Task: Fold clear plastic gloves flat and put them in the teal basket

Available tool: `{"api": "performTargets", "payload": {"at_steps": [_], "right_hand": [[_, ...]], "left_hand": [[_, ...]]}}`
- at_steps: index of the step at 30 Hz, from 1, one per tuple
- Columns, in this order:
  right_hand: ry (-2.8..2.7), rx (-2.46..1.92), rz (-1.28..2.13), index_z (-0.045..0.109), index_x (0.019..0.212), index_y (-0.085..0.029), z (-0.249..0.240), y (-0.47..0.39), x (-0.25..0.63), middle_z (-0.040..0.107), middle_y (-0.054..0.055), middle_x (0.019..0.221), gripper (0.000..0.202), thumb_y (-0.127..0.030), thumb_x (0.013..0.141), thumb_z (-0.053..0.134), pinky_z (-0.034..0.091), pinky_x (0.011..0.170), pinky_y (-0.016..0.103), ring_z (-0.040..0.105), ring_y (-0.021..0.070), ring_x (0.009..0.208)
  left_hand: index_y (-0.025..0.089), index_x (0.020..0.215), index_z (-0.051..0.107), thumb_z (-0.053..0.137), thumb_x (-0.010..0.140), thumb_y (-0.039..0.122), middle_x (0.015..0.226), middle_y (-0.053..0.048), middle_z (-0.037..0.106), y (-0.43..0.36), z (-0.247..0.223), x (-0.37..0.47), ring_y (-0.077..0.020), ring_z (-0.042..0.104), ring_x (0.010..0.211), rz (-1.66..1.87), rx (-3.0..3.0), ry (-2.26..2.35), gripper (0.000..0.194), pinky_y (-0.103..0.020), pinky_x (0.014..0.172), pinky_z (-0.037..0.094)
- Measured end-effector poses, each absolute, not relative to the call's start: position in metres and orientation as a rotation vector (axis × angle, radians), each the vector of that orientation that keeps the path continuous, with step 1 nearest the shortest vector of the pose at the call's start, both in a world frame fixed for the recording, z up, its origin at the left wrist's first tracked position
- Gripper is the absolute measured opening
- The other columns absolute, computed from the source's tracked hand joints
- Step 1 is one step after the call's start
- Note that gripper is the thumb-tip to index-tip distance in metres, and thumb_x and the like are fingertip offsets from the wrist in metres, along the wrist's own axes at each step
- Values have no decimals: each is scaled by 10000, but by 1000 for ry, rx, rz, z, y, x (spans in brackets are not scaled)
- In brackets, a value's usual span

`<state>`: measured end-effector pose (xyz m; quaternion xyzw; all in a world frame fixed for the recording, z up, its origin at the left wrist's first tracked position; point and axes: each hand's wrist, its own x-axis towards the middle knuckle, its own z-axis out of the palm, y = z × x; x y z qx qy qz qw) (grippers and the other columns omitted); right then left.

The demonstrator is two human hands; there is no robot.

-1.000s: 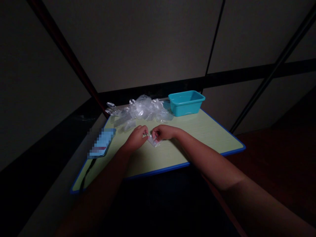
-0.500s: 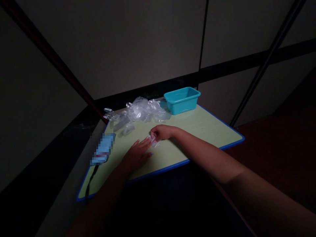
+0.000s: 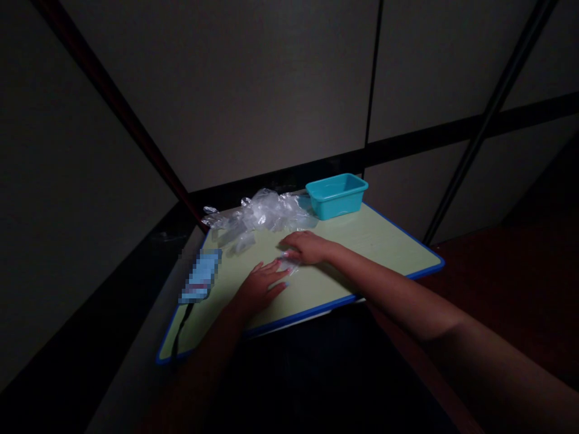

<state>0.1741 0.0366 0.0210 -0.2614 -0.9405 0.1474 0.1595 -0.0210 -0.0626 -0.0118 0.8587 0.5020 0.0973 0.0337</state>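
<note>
A small piece of clear plastic (image 3: 289,263), perhaps a little bag, lies on the pale yellow tabletop (image 3: 375,241) between my hands. My left hand (image 3: 260,287) rests with its fingers spread, the tips touching the plastic's left side. Over the upper right part of the plastic, my right hand (image 3: 307,247) is laid with its fingers stretched out and partly covers it. Behind my hands is a loose heap of crumpled clear plastic bags (image 3: 266,211).
A turquoise plastic basket (image 3: 339,208) stands at the table's back edge, right of the heap. At the left lies a blurred-out, light blue, phone-like object (image 3: 201,276) with a dark strap (image 3: 181,328). Wall panels (image 3: 280,90) rise behind the table.
My right hand's fingers have gone from a pinch on the plastic to stretched out over it. My left hand stays spread beside it. The whole view has shifted slightly.
</note>
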Motion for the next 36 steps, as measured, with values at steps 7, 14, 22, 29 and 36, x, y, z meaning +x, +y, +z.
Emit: {"api": "performTargets", "payload": {"at_steps": [7,14,22,29,36], "right_hand": [[-2958,-728,334,216,1452,-172,2,6,180,187,105,1501,580,-443,940,251,14,1088,530,137,227,1388],[-2986,-882,375,161,1461,-115,4,5,184,133,131,1502,659,-498,928,221,16,1093,537,103,240,1391],[-2887,-916,380,191,1460,-187,8,9,188,171,107,1501,614,-502,933,207,14,1083,554,119,241,1389],[-2882,-760,435,240,1444,-237,6,9,178,257,62,1483,546,-460,952,161,-42,1074,563,171,218,1381],[-2897,-779,391,227,1448,-243,3,10,178,273,60,1478,544,-454,949,174,0,1084,556,199,215,1374]], "left_hand": [[241,1093,647,440,894,392,1361,-125,472,-64,-11,-19,-234,382,1298,267,2741,1522,325,-515,1058,232],[262,1108,638,444,889,417,1362,-112,471,-65,-10,-16,-241,391,1292,318,2693,1528,331,-520,1049,250],[209,1255,526,467,870,438,1349,-117,491,-65,-16,-16,-226,426,1269,497,2647,1548,452,-448,1047,297],[248,1190,583,465,874,408,1344,-96,501,-63,-16,-16,-231,428,1267,454,2659,1542,373,-464,1047,290],[261,1139,621,471,870,392,1328,-81,520,-63,-17,-15,-226,439,1258,502,2625,1549,334,-466,1047,292]]}}
